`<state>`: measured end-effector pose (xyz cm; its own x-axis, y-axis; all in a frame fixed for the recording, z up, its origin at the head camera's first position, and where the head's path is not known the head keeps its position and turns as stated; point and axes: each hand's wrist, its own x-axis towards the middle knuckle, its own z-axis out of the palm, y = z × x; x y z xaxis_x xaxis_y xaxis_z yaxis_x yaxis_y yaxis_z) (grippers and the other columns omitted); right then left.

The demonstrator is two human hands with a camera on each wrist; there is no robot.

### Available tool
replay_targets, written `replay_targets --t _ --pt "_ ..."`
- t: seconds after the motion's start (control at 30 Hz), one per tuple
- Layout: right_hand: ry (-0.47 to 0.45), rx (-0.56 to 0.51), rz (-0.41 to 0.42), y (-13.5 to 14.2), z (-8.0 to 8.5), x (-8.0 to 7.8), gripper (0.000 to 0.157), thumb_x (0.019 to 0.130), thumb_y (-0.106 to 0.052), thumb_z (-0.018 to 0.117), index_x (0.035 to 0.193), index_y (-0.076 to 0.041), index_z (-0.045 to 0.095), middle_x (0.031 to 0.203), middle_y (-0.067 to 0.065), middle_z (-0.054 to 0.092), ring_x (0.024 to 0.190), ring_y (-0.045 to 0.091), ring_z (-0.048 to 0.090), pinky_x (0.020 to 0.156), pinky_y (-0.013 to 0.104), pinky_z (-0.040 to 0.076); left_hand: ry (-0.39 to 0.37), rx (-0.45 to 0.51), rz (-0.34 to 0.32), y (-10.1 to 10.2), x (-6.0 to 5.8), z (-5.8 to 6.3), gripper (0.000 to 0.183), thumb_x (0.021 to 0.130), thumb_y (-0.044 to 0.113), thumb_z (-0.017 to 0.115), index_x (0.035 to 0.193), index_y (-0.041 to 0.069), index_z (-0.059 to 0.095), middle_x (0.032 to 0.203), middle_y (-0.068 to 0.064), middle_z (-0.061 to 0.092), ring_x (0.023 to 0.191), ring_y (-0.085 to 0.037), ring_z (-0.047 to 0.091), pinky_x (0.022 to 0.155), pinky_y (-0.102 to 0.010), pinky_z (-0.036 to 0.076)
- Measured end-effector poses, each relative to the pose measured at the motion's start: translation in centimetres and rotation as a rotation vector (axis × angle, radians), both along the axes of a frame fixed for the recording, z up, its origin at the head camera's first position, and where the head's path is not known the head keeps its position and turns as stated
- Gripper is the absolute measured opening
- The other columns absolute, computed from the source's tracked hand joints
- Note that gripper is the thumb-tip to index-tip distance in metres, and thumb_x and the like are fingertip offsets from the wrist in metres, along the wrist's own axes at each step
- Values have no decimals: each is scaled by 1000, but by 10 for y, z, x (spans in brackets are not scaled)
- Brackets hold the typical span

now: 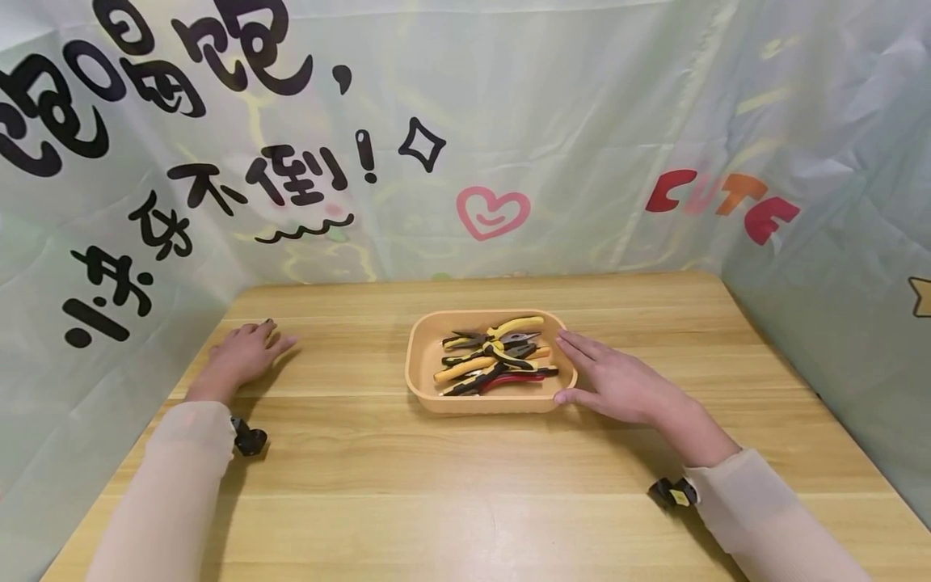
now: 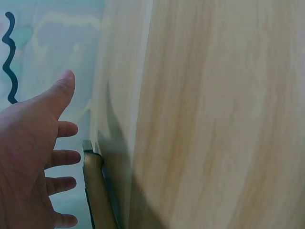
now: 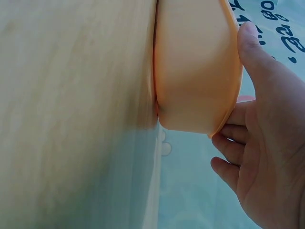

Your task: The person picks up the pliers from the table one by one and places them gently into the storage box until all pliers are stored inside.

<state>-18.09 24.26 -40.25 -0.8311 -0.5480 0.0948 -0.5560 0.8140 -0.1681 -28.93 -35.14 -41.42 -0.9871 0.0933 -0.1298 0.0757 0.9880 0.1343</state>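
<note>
An orange plastic basket (image 1: pixel 483 405) stands at the middle of the table, with several pliers (image 1: pixel 465 369) heaped inside, their handles yellow, black and red. My right hand (image 1: pixel 618 380) is at its right end, thumb at the front corner and fingertips along the right rim. In the right wrist view, the thumb and fingers touch the rim of the basket (image 3: pixel 198 71). Near the table's left edge is my left hand (image 1: pixel 243 353), fingers spread and slightly bent. Beside those fingers, in the left wrist view, lies a long tan handle-like thing (image 2: pixel 100 191) with dark edges, partly cut off.
A pale printed curtain (image 1: pixel 582 121) hangs behind the table and along both sides. The wooden table (image 1: pixel 436 493) stretches between my forearms. Small black cameras (image 1: pixel 250 436) sit at both wrists.
</note>
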Motion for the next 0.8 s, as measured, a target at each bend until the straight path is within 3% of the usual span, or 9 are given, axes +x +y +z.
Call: replay_targets --t 0.23,0.5,0.8 --pt "11 3 0 0 0 0 97 89 -71 48 154 -1 27 159 16 25 140 36 33 107 51 36 2 19 27 -11 3 -4 92 95 72 27 155 3 20 147 -38 22 129 -61 20 91 -80 22" --pt "4 2 -4 -1 0 0 97 89 -71 48 154 -2 26 159 16 25 140 36 33 107 52 36 18 58 14 -22 9 -3 93 96 69 30 149 -7 27 139 -42 30 122 -63 30 90 -76 30" --pt "-7 9 -7 0 0 -1 97 89 -71 47 154 -2 25 160 15 23 140 36 32 107 51 36 8 60 -3 -32 7 -1 94 98 65 33 143 -16 29 131 -45 37 116 -62 38 95 -70 33"
